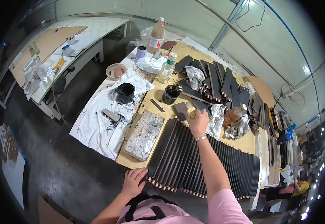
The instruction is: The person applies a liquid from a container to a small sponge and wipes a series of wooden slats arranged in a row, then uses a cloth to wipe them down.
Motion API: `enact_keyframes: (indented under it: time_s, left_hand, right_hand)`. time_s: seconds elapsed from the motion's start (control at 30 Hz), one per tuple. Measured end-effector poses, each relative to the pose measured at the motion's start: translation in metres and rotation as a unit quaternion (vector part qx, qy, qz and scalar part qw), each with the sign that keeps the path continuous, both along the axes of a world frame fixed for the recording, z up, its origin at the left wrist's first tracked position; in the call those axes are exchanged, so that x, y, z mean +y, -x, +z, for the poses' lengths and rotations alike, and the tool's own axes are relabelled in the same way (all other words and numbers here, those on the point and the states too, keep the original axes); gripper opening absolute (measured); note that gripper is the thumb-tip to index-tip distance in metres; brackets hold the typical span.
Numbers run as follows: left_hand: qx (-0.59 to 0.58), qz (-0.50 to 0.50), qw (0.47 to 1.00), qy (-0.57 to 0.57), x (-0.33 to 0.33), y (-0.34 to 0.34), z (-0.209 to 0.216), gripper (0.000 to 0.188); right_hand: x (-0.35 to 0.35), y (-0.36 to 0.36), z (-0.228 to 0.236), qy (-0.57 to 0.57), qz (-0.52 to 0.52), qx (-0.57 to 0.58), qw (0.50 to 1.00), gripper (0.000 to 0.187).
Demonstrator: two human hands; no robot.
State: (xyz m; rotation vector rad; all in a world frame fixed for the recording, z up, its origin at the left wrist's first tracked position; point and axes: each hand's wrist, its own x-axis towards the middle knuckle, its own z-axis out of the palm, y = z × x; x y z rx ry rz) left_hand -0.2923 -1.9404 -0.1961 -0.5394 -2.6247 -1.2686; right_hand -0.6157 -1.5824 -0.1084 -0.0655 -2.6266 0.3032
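Head view: black pot point(171, 95), rag point(217, 120) beyond black strips point(185, 158)
Right hand point(198, 123): pinching yellowish piece point(191, 112), beside strips
Left hand point(134, 182): grip unclear

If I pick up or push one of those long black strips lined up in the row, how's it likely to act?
The strips look slim and solid, so one would likely feel stiff, not floppy. Their pale, wood-like ends suggest modest weight. Since they lie side by side, closely packed, pushing one sideways would probably nudge its neighbours.
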Motion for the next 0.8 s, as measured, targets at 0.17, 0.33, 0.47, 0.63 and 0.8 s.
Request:
enact_keyframes:
  time_s: [0.17,0.33,0.47,0.63,0.8]
  left_hand:
    - [-0.014,0.028,1.000,0.000,-0.013,-0.009,-0.002,0.074]
    - [-0.012,-0.005,1.000,-0.002,-0.008,0.004,-0.001,0.072]
    - [-0.019,-0.005,1.000,0.000,-0.007,0.003,-0.004,0.071]
    - [-0.024,0.013,1.000,-0.009,-0.009,0.002,-0.009,0.072]
    - [-0.019,0.014,1.000,-0.002,-0.011,0.000,-0.009,0.072]
  right_hand:
    - [-0.083,-0.096,0.007,0.064,0.235,-0.050,0.969,0.041]
    - [0.022,-0.080,-0.003,0.037,-0.071,-0.038,0.996,0.030]
    - [-0.013,-0.098,-0.004,0.077,0.015,-0.064,0.995,0.030]
    - [0.010,-0.094,-0.006,0.055,-0.047,-0.086,0.994,0.028]
    - [0.076,-0.101,-0.005,0.077,-0.164,-0.052,0.982,0.032]
